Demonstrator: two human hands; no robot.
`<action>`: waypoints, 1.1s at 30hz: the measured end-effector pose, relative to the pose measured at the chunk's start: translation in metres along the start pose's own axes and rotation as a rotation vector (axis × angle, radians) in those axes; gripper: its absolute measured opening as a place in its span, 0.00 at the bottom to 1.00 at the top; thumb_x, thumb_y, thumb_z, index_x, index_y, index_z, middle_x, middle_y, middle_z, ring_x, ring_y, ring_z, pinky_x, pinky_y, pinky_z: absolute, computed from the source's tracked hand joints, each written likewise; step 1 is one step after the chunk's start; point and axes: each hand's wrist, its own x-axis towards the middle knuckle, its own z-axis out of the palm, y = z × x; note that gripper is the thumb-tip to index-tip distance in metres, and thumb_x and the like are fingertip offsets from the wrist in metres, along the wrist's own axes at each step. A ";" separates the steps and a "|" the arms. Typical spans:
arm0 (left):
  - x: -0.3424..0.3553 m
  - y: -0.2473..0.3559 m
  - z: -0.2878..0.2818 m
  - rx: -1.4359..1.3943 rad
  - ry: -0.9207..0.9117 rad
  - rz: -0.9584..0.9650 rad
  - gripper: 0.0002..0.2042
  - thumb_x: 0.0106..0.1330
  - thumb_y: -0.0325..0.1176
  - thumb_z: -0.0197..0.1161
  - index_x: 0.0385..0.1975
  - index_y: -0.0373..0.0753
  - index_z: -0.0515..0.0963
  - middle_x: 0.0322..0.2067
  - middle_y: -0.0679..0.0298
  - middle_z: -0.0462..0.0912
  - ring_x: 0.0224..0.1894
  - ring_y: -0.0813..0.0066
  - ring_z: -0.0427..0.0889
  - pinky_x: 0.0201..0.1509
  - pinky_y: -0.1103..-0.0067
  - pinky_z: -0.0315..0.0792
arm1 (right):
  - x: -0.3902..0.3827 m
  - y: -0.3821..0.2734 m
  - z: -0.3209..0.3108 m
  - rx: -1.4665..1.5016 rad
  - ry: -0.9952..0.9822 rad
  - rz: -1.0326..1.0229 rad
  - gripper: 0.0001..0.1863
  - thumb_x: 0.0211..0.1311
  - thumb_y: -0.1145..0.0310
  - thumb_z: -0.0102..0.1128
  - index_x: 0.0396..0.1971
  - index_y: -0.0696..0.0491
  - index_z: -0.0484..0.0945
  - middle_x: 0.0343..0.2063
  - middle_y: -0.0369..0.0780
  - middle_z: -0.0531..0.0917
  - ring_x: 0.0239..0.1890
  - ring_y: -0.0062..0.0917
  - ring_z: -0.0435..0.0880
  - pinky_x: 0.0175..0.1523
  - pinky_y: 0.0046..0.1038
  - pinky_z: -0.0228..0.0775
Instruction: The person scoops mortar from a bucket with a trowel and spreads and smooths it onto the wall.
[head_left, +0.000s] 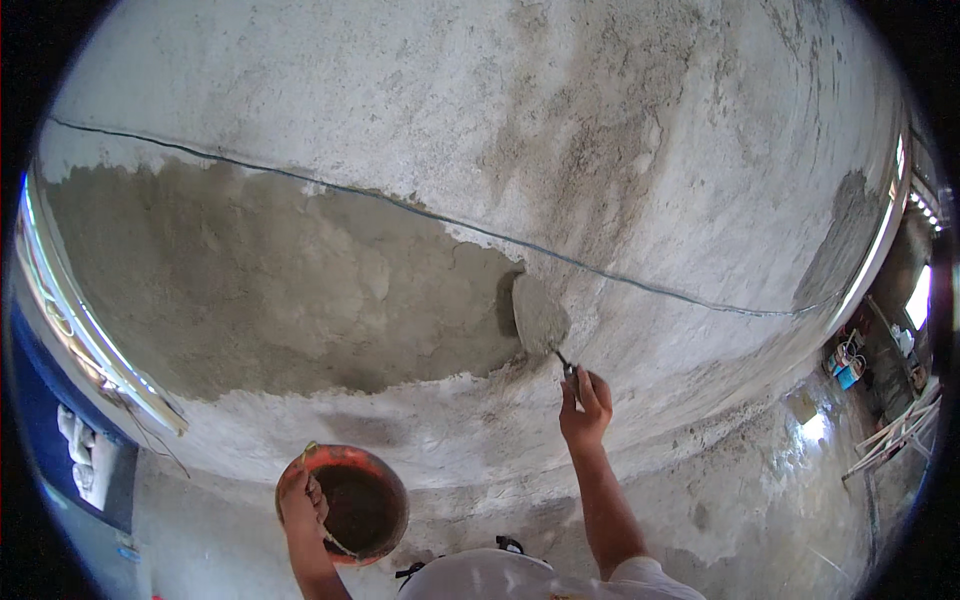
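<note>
My right hand [588, 408] grips a trowel [541, 316] by its handle. The blade, coated in grey, lies at the right edge of a wet grey mortar patch [270, 290] on the wall; a dark strip shows along the blade's left side. At the lower left, my left hand [302, 503] is closed round the thin handle of an orange bucket [391, 478]. Dark grey mortar [362, 510] shows inside the bucket. Part of the rim is hidden behind my left hand.
A thin dark cable [560, 257] crosses the wall [400, 80] above the patch. Light strips [110, 350] run along the left edge. At the far right stand blue containers [849, 372] and pale poles [900, 432]. The grey floor [740, 510] has a shiny spot.
</note>
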 end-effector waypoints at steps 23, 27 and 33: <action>-0.015 -0.022 0.107 0.086 -0.348 -0.025 0.22 0.75 0.42 0.52 0.62 0.35 0.71 0.17 0.73 0.66 0.10 0.82 0.60 0.09 0.80 0.54 | -0.071 0.040 -0.017 -0.228 -0.092 0.043 0.23 0.54 0.79 0.70 0.52 0.48 0.82 0.37 0.42 0.83 0.37 0.38 0.83 0.40 0.37 0.75; -0.023 -0.020 0.106 0.114 -0.326 -0.041 0.24 0.75 0.41 0.52 0.66 0.35 0.68 0.18 0.74 0.66 0.11 0.83 0.60 0.10 0.82 0.54 | -0.067 0.022 -0.020 -0.072 -0.003 0.047 0.22 0.55 0.78 0.70 0.51 0.50 0.82 0.37 0.43 0.83 0.37 0.39 0.82 0.40 0.37 0.75; -0.028 -0.025 0.123 0.100 -0.226 -0.083 0.21 0.76 0.44 0.54 0.17 0.46 0.65 0.10 0.72 0.61 0.06 0.80 0.56 0.09 0.80 0.47 | -0.017 0.021 0.008 -0.062 -0.025 -0.016 0.21 0.56 0.78 0.69 0.51 0.48 0.82 0.37 0.42 0.83 0.36 0.38 0.82 0.40 0.37 0.74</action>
